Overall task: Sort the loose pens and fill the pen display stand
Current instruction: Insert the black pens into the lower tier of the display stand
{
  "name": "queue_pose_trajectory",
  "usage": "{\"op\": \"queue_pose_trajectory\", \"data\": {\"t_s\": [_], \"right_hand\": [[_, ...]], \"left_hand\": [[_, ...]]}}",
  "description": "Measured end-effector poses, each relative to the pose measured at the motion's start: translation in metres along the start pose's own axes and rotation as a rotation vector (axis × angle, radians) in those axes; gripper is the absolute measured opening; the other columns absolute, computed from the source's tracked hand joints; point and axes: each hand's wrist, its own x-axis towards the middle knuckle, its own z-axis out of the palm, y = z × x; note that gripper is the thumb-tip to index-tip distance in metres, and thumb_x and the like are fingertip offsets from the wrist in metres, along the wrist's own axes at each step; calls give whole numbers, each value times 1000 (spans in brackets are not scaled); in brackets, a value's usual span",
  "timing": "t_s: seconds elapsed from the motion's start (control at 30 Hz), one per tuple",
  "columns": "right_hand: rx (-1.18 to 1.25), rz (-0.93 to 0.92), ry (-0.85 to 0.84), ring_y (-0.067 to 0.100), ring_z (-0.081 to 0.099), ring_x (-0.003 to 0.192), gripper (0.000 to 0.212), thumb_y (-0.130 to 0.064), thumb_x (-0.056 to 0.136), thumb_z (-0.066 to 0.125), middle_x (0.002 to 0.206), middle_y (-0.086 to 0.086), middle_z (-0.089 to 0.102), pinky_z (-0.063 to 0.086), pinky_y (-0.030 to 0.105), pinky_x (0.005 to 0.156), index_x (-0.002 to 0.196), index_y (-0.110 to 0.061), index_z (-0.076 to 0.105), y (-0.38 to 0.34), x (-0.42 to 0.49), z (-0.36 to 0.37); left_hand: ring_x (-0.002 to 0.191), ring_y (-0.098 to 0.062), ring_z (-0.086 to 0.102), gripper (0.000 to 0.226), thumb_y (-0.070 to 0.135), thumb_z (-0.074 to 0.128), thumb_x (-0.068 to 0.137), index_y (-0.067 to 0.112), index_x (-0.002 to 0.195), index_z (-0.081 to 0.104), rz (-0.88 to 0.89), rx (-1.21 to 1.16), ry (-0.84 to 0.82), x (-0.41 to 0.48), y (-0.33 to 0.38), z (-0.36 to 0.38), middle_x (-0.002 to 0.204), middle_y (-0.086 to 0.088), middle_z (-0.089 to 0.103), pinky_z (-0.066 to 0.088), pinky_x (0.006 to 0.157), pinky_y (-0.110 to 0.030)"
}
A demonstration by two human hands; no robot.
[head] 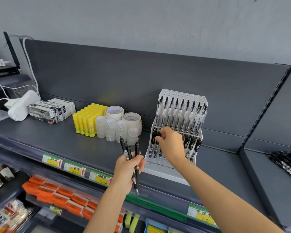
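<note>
The left hand (126, 172) has its fingers (140, 163) clamped round three black pens (124, 145) held before the grey shelf (74, 140), while the right hand (171, 143) pinches a black pen (155, 134) in the lower row of the white pen display stand (183, 95) on that shelf, with loose pens (287, 163) lying well to the right

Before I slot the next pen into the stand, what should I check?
1. Left hand grip on spare black pens: ok, fingers curled round them.
2. Right hand pinching a black pen at the stand: ok.
3. That pen fully seated: cannot tell, hand hides it.
4. Free holes at the stand's front: ok.
5. Loose pens on the right shelf sorted: not ok, piled.
</note>
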Motion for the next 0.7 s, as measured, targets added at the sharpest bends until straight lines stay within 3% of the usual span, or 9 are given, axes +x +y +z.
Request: {"op": "queue_pose_trajectory", "data": {"t_s": [0.13, 0.3, 0.43, 0.57, 0.7], "right_hand": [[-47, 30, 5, 16, 58, 76, 23, -18, 92, 61, 88, 4, 65, 49, 28, 71, 111, -6, 61, 3, 1, 3], [-23, 78, -25, 22, 64, 79, 20, -20, 91, 63, 90, 7, 68, 55, 35, 74, 104, -5, 62, 2, -3, -4], [174, 121, 10, 14, 61, 72, 9, -17, 89, 63, 79, -2, 65, 52, 26, 65, 94, -10, 65, 5, -18, -14], [539, 295, -276, 12, 62, 73, 9, -7, 88, 64, 83, 2, 67, 56, 21, 66, 84, -15, 68, -2, -25, -23], [664, 355, -292, 14, 61, 68, 9, 1, 84, 67, 81, 7, 63, 58, 25, 67, 88, -7, 65, -2, -26, -32]], "left_hand": [[78, -24, 68, 7, 0, 61, 90, 0, 95, 65, 2, 7, -18, -3, -2, 1, 84, -17, 71, 56, 80, -39], [73, -22, 65, 14, 4, 60, 92, 2, 105, 65, -1, 32, -46, -5, 0, 2, 79, -13, 66, 53, 62, -31], [70, -22, 64, 13, 4, 59, 92, 2, 105, 64, -1, 40, -114, -8, 2, 8, 77, -14, 66, 54, 62, -33], [64, -21, 66, 16, 6, 57, 94, -5, 105, 62, 14, 65, -190, -12, 0, 21, 78, -17, 65, 54, 59, -31], [73, -25, 68, 14, 8, 58, 94, -4, 100, 63, 4, 71, -230, -15, 0, 32, 83, -19, 68, 56, 68, -36]]}}
